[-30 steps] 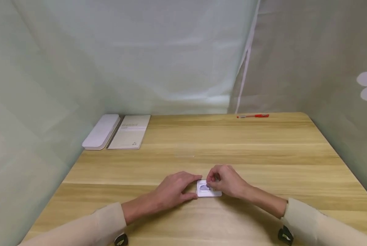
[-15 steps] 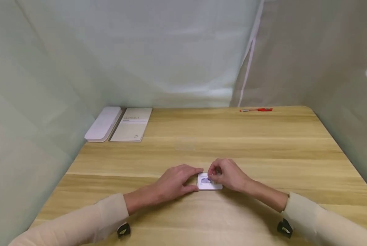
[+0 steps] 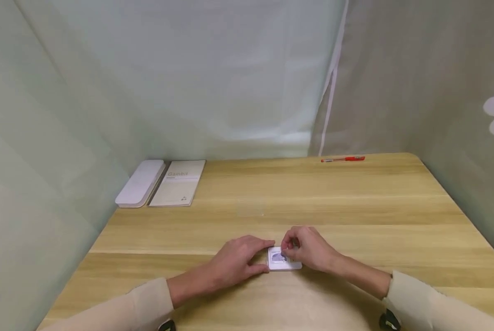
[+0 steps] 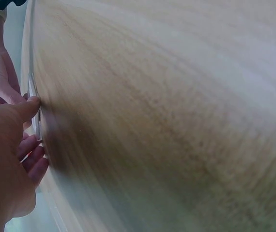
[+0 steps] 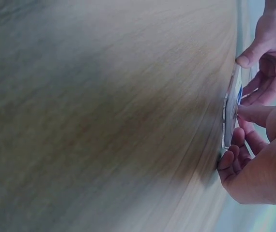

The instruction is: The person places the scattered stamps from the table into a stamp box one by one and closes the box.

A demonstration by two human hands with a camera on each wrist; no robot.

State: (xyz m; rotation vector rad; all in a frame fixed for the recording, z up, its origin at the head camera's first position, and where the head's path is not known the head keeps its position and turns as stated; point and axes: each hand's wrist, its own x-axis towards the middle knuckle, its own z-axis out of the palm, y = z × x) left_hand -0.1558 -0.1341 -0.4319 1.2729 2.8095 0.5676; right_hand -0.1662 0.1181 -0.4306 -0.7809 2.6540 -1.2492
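Note:
A small flat white card-like case [image 3: 290,265] with a clear rim lies on the table in front of me, with a purple-blue patch [image 3: 277,258] on its face. My left hand [image 3: 239,257] grips its left end, thumb at the near corner and index finger at the far one. Over the case's face, my right hand [image 3: 312,250] pinches at the patch's right edge with thumb and index finger; the fingertips hide most of what they hold. In the right wrist view, the right thumb touches the top of the case [image 5: 230,113], and a sliver of blue shows beyond it.
At the table's back left lie a white rounded box [image 3: 141,183] and a beige notebook [image 3: 178,184]. A red pen [image 3: 350,159] lies near the back right edge. A faint clear rectangle [image 3: 250,208] lies mid-table. Fabric walls [image 3: 230,82] stand behind and beside the table [image 3: 354,207].
The head view tilts up and down slightly, shifting the whole scene. Both hands keep their places on the case, with only slight movement at the right fingertips.

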